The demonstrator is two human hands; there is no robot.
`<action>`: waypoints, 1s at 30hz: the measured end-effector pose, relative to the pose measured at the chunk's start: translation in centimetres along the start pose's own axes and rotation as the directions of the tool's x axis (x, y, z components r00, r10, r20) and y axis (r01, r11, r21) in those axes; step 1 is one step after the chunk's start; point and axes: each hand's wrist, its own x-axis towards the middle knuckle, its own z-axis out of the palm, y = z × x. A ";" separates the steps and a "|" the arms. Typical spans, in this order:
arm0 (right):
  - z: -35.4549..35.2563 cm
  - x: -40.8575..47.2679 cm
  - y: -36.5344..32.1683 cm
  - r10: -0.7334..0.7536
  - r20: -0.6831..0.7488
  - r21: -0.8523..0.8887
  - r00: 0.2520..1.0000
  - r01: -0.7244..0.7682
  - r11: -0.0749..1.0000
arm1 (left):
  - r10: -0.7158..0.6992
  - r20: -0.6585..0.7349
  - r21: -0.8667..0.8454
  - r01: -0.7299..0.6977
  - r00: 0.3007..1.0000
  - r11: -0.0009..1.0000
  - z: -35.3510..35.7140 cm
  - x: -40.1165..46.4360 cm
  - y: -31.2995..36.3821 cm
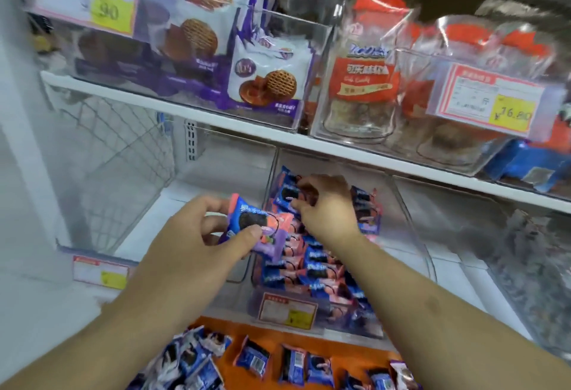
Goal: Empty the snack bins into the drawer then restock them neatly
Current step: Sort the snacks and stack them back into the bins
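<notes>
The left hand (197, 235) pinches a light, crinkly blue-and-pink foil cookie packet (256, 226) beside the clear plastic bin (411, 223), where the right hand's (324, 204) fingers curl onto stacked packets; sealed edges probably offer surest hold.

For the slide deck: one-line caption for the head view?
Left hand holds cookie packets while right hand arranges rows in the clear bin; more packets wait in the orange drawer.
</notes>
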 end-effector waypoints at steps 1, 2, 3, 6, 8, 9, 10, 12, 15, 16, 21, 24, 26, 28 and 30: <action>0.8 0.3 0.3 -0.049 -0.039 -0.068 0.998 0.047 0.997 | -0.003 0.003 -0.008 0.003 1.000 1.000 0.1 0.1 0.0; 1.5 0.4 0.6 -0.087 -0.068 -0.124 0.994 0.078 0.989 | -0.006 0.004 -0.020 0.007 1.000 1.000 0.3 0.3 0.1; 2.0 0.5 0.8 -0.113 -0.092 -0.159 0.989 0.097 0.983 | -0.012 0.009 -0.041 0.012 1.000 0.999 0.4 0.4 0.2; 2.4 0.4 1.0 -0.110 -0.108 -0.151 0.988 0.093 0.984 | -0.027 0.044 -0.102 0.031 0.999 0.994 0.8 0.3 0.4; 1.8 0.0 0.9 -0.093 -0.026 -0.148 0.995 0.088 0.985 | -0.022 0.065 -0.110 0.029 0.998 0.993 1.0 0.0 0.5; 1.1 -0.3 0.7 -0.088 0.032 -0.155 0.996 0.092 0.984 | -0.022 0.071 -0.114 0.030 0.997 0.993 1.0 -0.1 0.6; 0.3 -0.7 0.4 -0.085 0.078 -0.138 0.993 0.096 0.986 | -0.025 0.073 -0.115 0.034 0.997 0.993 1.0 -0.3 0.8; -2.4 -1.6 -0.6 -0.006 0.107 0.071 0.994 -0.001 0.997 | -0.022 0.063 -0.108 0.029 0.998 0.994 1.0 -0.5 1.1; -7.7 -4.4 -3.7 0.109 0.223 0.571 0.969 -0.220 0.791 | -0.001 0.020 -0.103 0.003 1.000 0.995 1.5 -1.0 1.8; -9.4 -5.6 -4.9 0.028 0.262 0.652 0.965 -0.198 0.732 | 0.022 0.012 -0.091 -0.021 1.000 0.996 1.8 -1.2 2.1; -11.8 -8.3 -6.7 -0.038 0.260 0.567 0.965 -0.121 0.815 | 0.149 0.015 0.052 -0.149 0.989 0.987 2.8 -1.9 2.7; -11.1 -6.9 -4.1 0.115 0.166 0.427 0.979 -0.176 0.887 | 0.262 0.031 0.312 -0.258 0.965 0.914 2.5 -1.7 2.2; -10.2 -5.4 -2.0 0.135 0.122 0.199 0.983 -0.157 0.967 | 0.318 0.085 0.474 -0.320 0.944 0.821 2.1 -1.4 1.5; -8.6 -3.8 -0.1 0.087 0.107 0.033 0.991 -0.091 0.995 | 0.302 0.178 0.558 -0.349 0.936 0.753 2.0 -1.3 0.8; -6.4 -2.4 1.7 0.044 0.109 -0.070 0.993 -0.036 0.997 | 0.289 0.230 0.589 -0.369 0.929 0.719 2.1 -1.1 0.3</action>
